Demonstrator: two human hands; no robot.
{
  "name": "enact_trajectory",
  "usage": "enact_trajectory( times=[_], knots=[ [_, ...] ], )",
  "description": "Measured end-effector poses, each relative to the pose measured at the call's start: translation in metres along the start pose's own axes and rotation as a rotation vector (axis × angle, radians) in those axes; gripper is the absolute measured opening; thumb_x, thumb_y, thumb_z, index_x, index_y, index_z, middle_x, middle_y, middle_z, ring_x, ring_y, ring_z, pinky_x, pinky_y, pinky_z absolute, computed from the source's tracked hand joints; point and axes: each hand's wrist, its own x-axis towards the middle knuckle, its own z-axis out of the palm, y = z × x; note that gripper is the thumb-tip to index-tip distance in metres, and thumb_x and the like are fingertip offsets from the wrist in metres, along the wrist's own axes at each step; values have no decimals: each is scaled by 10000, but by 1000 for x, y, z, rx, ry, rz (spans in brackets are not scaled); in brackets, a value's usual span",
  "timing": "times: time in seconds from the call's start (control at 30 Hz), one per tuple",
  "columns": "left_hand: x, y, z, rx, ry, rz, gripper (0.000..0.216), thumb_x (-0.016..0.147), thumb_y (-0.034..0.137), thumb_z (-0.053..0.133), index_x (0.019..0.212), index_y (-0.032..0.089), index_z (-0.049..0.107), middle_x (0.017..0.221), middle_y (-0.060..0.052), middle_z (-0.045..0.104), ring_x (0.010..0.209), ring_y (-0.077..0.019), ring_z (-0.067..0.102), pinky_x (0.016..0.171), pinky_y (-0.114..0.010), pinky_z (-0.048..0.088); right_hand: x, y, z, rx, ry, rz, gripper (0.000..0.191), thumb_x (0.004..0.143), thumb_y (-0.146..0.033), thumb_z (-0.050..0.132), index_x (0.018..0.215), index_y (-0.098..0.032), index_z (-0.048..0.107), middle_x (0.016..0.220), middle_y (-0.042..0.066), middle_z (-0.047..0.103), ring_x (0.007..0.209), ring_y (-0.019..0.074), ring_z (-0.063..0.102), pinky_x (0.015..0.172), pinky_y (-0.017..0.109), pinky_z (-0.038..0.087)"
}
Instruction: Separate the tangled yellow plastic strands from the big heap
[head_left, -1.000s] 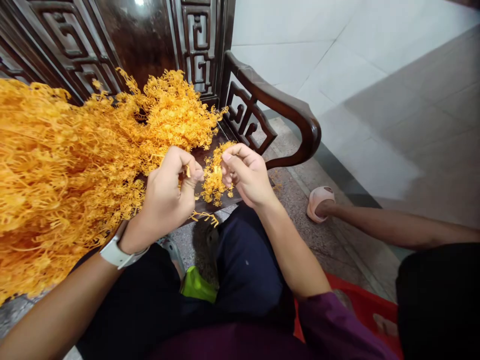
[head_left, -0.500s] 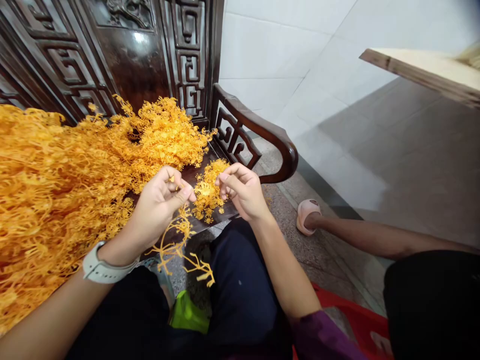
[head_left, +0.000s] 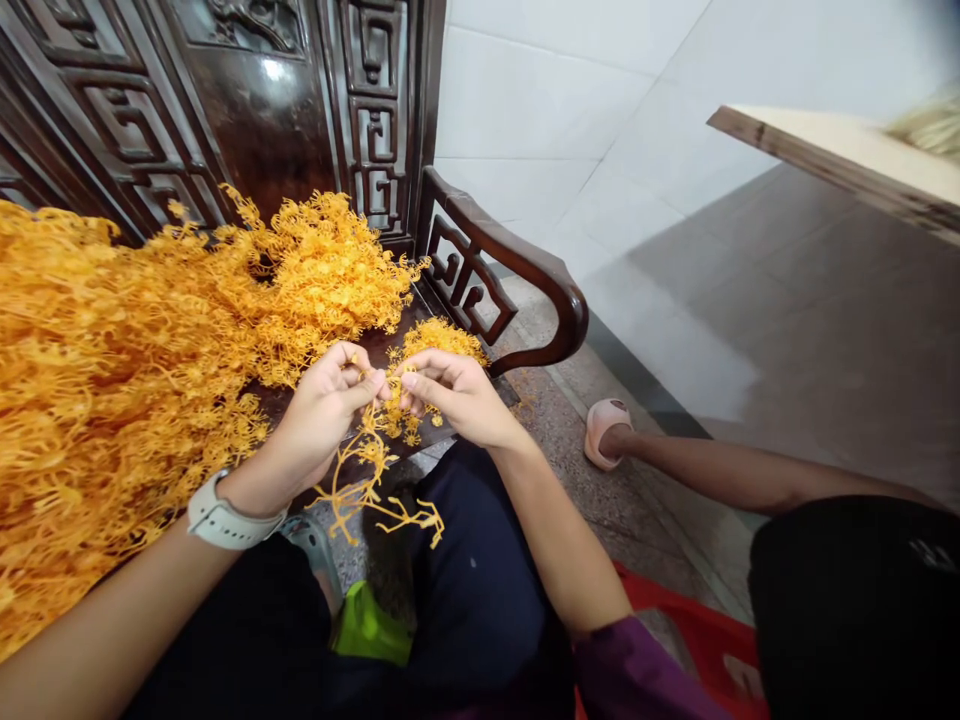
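Note:
My left hand (head_left: pixel 326 405), a pale watch on its wrist, pinches a yellow plastic flower sprig (head_left: pixel 373 455). Its thin branching stems dangle below the fingers, over the gap between my knees. My right hand (head_left: pixel 457 400) is closed at thumb and forefinger on a small part of the same sprig, its fingertips almost touching the left ones. Behind the right hand, a small pile of loose yellow blossoms (head_left: pixel 450 338) lies on the bench seat, partly hidden by the fingers. A large heap of yellow plastic sprigs (head_left: pixel 112 380) covers the seat to the left.
The dark carved wooden bench (head_left: pixel 262 130) has a curved armrest (head_left: pixel 551 290) on the right. A board edge (head_left: pixel 825 150) juts in at upper right. Another person's leg (head_left: pixel 697 470) reaches in from the right. Something red (head_left: pixel 697 640) and something bright green (head_left: pixel 373 625) are low down.
My right hand has moved left from the small blossom pile to my left fingertips and now pinches there. The dangling stems have swung slightly right.

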Motion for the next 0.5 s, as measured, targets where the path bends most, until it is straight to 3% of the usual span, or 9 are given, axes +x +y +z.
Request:
enact_trajectory(
  times=[0.17,0.3,0.37,0.43,0.47,0.5],
  knots=[
    [-2,-8,3,188,-103,164,178,914,234,695,911,216,518,676,40,593,652,-125,549,661,-262,410,6,5,7,-68,133,-67,343,850,-508,849,854,-206,687,673,-18,688,584,119,592,597,276,489],
    [-8,-16,5,457,-64,332,143,978,213,625,913,232,498,775,18,589,717,-149,563,681,-292,420,20,12,-5,-303,231,-203,219,892,-384,775,818,-208,667,700,-9,675,642,140,611,632,289,472],
    [-15,-13,3,540,-54,373,145,978,204,625,910,235,501,787,15,578,719,-153,568,673,-297,419,28,17,-28,-469,447,-277,134,919,-284,681,811,-212,648,714,-5,663,656,143,598,636,287,445],
    [-24,-8,0,591,-69,391,126,977,213,638,924,235,526,783,15,579,702,-153,572,660,-298,423,35,25,-59,-612,787,-303,148,932,-249,613,788,-213,611,703,-2,645,645,145,572,637,287,422],
    [-26,-5,-1,620,-87,392,108,974,220,651,943,235,549,792,10,596,707,-157,587,659,-300,429,37,30,-74,-650,897,-264,149,946,-259,584,810,-210,618,695,1,647,634,149,569,636,289,418],
    [-28,-3,-3,642,-106,387,96,969,234,667,967,235,571,809,2,622,724,-165,612,661,-304,440,38,35,-86,-704,909,-221,153,958,-280,576,851,-199,648,706,7,661,652,157,586,657,290,432]
  ],
)
